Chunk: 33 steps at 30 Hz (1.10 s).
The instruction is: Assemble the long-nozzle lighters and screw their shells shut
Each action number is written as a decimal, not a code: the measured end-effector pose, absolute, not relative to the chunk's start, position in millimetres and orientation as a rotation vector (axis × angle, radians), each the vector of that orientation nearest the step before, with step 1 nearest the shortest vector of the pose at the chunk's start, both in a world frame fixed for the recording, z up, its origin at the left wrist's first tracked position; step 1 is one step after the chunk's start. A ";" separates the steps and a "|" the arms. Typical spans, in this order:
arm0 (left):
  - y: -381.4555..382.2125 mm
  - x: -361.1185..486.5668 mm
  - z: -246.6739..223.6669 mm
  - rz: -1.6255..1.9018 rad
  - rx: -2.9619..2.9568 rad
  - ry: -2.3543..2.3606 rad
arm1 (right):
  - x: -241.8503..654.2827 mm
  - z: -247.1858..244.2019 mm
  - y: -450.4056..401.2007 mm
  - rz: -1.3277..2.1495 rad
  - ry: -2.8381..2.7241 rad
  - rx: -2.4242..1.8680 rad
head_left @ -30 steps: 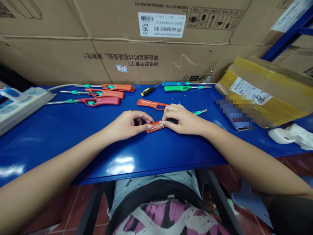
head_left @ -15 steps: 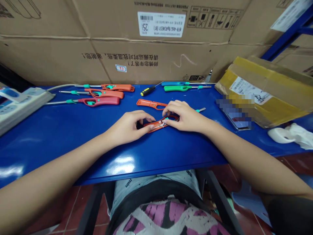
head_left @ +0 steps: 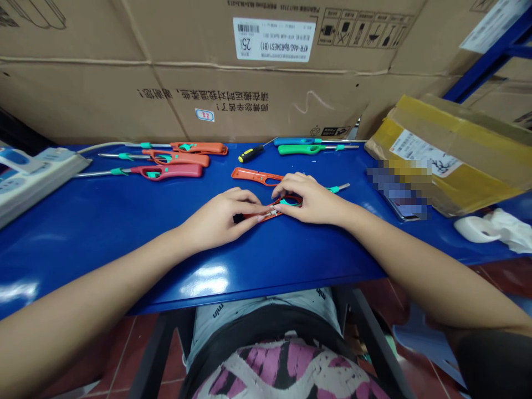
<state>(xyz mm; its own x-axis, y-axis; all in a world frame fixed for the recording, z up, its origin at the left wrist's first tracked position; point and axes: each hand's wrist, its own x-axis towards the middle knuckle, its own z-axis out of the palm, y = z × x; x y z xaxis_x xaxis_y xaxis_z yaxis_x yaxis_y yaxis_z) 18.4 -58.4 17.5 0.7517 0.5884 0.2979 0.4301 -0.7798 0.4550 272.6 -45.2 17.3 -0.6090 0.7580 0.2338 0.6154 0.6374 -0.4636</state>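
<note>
An opened orange lighter (head_left: 271, 215), the long-necked kind, lies on the table between my hands with its inner parts showing. My left hand (head_left: 220, 219) has its thumb and forefinger closed on the handle end, over a small pale part. My right hand (head_left: 320, 199) is closed around the trigger end, thumb in front and fingers curled behind. A teal trigger (head_left: 287, 203) shows under the right fingers. Beyond the right hand pokes the tip of its metal neck (head_left: 344, 187). The loose orange casing half (head_left: 253, 176) lies just behind, partly covered by my right fingers.
Several red and orange lighters (head_left: 174, 171) lie at the back left, beside a white power strip (head_left: 39, 180). A screwdriver (head_left: 250, 153), a green lighter (head_left: 299, 149) and a blue lighter (head_left: 293, 142) lie behind. At right are a phone (head_left: 399, 194) and a taped carton (head_left: 453, 149).
My left forefinger and thumb have moved right and come closer together over the inner parts of the opened lighter. My right fingers have shifted slightly left, and more of the teal trigger shows.
</note>
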 end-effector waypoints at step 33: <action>-56.2 12.4 21.9 0.423 2.858 0.620 | 287.9 26.8 -39.6 0.779 -2.474 -1.013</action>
<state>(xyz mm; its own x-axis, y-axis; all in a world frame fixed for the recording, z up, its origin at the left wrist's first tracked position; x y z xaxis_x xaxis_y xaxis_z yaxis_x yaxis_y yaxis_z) 12.4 -56.2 21.9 0.8722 0.4288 0.2354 0.3759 -0.8954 0.2386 287.9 -39.6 26.8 -0.6806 0.7237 0.1137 0.5280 0.5922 -0.6087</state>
